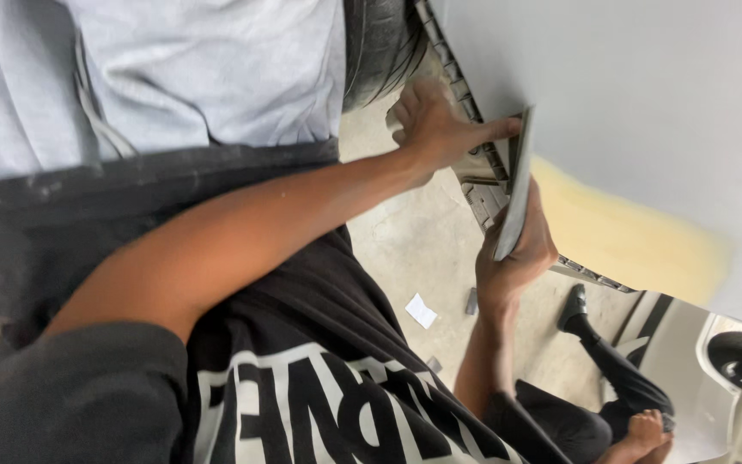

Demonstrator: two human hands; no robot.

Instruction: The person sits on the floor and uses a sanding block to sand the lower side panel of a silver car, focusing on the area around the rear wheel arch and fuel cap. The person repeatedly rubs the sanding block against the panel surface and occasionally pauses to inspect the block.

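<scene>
Spreader point(514, 193): thin, light, springy; right hand point(513, 258) grips its lower edge, left hand point(435, 125) fingers open, pressing near panel point(646, 94).

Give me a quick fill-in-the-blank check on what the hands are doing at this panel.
1. The right hand grips a flat grey ____.
2. The left hand points its index finger toward the spreader's ____ edge.
3. The filler patch on the grey body panel is ____ in colour.
Missing words: spreader; top; yellow
</scene>
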